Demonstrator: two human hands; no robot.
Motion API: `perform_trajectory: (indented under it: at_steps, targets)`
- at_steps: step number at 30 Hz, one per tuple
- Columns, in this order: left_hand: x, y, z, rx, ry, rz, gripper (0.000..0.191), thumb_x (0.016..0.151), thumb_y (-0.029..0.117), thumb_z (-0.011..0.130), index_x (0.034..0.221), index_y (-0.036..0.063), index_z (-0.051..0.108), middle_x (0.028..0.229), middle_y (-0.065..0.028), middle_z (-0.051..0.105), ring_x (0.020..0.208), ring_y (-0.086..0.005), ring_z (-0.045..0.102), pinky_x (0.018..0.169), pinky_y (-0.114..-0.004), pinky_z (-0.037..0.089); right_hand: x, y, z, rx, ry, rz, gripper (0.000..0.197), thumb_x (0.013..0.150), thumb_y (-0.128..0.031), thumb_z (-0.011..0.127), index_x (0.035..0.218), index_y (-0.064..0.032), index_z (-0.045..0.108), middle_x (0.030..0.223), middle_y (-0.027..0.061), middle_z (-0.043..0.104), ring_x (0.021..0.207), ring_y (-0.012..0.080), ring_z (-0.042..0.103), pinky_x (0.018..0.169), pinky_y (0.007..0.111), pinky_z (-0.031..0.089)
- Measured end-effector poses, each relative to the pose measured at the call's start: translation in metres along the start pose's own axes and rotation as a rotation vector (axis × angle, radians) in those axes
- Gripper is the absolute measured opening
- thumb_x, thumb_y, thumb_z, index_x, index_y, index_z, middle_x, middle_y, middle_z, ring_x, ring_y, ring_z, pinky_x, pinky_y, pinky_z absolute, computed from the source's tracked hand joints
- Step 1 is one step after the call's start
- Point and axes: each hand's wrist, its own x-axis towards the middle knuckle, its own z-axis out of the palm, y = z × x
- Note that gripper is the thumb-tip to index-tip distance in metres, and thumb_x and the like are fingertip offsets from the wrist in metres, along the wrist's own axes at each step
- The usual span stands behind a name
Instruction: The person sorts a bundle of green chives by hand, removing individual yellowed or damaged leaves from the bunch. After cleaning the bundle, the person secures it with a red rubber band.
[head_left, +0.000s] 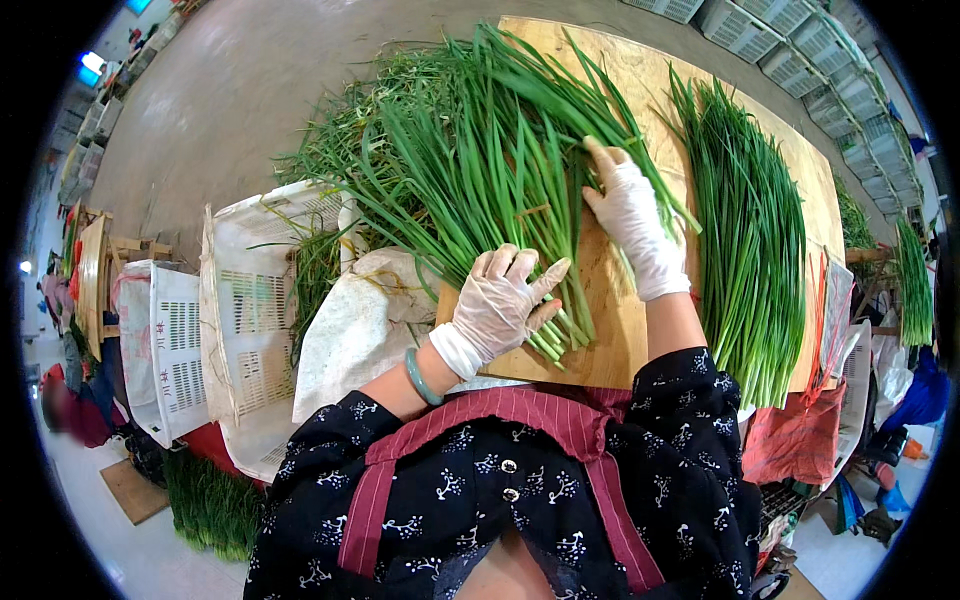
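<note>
Long green garlic chives (480, 172) lie loosely across the left part of a wooden board (611, 330). Both my hands wear thin whitish gloves. My left hand (506, 300) rests with spread fingers over the pale lower stalks of this pile, thumb pointing right. My right hand (630, 210) is at the pile's right side, its fingertips against some leaves that run down beside the palm; whether it grips them cannot be told. Right of it lies a thick, aligned row of chives (742, 240), stalk ends towards me.
Tangled leaf scraps (367, 112) heap beyond the board's left side. White plastic crates (255, 300) and a white woven sack (360, 315) stand left. Red ties (817, 330) and a red cloth (795, 442) hang at the right edge. A person (75, 405) is at far left.
</note>
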Motion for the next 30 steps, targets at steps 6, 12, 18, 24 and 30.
perform_trajectory:
  at_steps: [6,12,18,24,30]
  targets:
    - [-0.007,-0.001,0.003,0.014,0.031,-0.045,0.052,0.071,0.035,0.059,0.120,0.0208,0.047,0.098,-0.0071,0.042,0.094,-0.0248,0.040,0.080,-0.038,0.034,0.014,-0.002,-0.012,-0.002,-0.025,-0.022,0.043,0.071,-0.008,0.061,0.113,-0.0096,0.050,0.101,0.0132,0.054,0.086,0.0303,0.055,0.075,0.036,0.045]
    - [-0.007,0.004,0.000,0.043,0.035,-0.081,0.054,0.068,0.035,0.061,0.119,0.0214,0.048,0.100,-0.0060,0.040,0.094,-0.0240,0.038,0.080,-0.038,0.033,0.057,-0.007,0.016,-0.273,0.020,-0.140,0.028,0.071,-0.010,0.060,0.099,-0.0156,0.061,0.086,0.0091,0.057,0.079,0.0250,0.057,0.069,0.035,0.046]
    - [-0.010,0.005,0.004,0.067,0.099,-0.103,0.057,0.066,0.038,0.063,0.118,0.0225,0.049,0.095,-0.0052,0.037,0.089,-0.0234,0.035,0.081,-0.039,0.033,0.066,-0.013,-0.020,0.085,0.064,0.241,0.011,0.076,-0.021,0.061,0.084,-0.0187,0.068,0.083,0.0082,0.063,0.067,0.0188,0.060,0.062,0.029,0.047]
    - [-0.012,0.003,0.005,0.021,0.106,-0.107,0.051,0.066,0.036,0.063,0.113,0.0194,0.052,0.097,-0.0061,0.039,0.089,-0.0237,0.037,0.080,-0.038,0.034,0.041,-0.036,-0.069,0.894,0.433,0.162,0.016,0.076,-0.004,0.061,0.091,-0.0023,0.064,0.080,0.0029,0.064,0.066,0.0059,0.054,0.061,0.017,0.044]
    - [-0.009,0.006,0.002,-0.005,0.094,-0.105,0.046,0.067,0.035,0.063,0.108,0.0157,0.054,0.099,-0.0068,0.040,0.091,-0.0240,0.038,0.080,-0.038,0.034,0.042,-0.042,-0.118,0.885,0.749,0.095,0.016,0.076,-0.004,0.062,0.091,-0.0069,0.065,0.083,0.0046,0.065,0.071,0.0086,0.058,0.066,0.020,0.048]
